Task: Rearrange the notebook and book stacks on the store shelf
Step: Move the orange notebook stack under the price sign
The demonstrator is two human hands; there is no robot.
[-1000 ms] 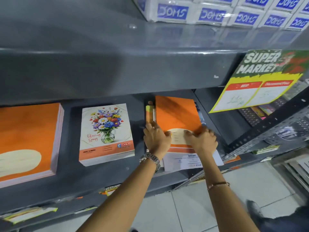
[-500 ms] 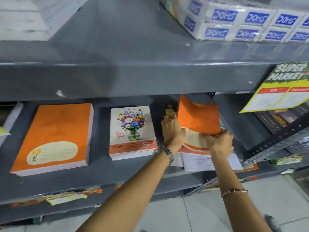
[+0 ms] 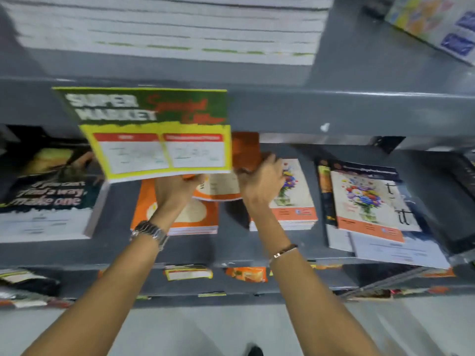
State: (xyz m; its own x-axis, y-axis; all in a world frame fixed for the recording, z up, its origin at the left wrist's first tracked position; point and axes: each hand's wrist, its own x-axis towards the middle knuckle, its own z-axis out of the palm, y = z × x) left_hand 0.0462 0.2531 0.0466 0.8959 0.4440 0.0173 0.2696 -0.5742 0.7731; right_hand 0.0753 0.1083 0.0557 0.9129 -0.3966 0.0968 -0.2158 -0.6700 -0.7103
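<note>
Whereas half a second ago the orange notebook was only tipped up off the right-hand pile, it is now carried clear of it and held above the orange stack near the middle of the shelf. Both hands grip it: the left hand at its 9 o'clock edge, the right hand at its 3 o'clock edge, fingers curled closed on the cover. A hanging price card at 12 o'clock hides the notebook's far half, so its tilt cannot be confirmed. The floral stack lies just beside at 3 o'clock; the mixed pile from which it appears to have come sits further out at 3 o'clock, askew. A dark-covered stack lies at 9 o'clock. Assessment: like is being sorted with like; the notebook is not yet set down, and the mixed pile remains untidy.
</note>
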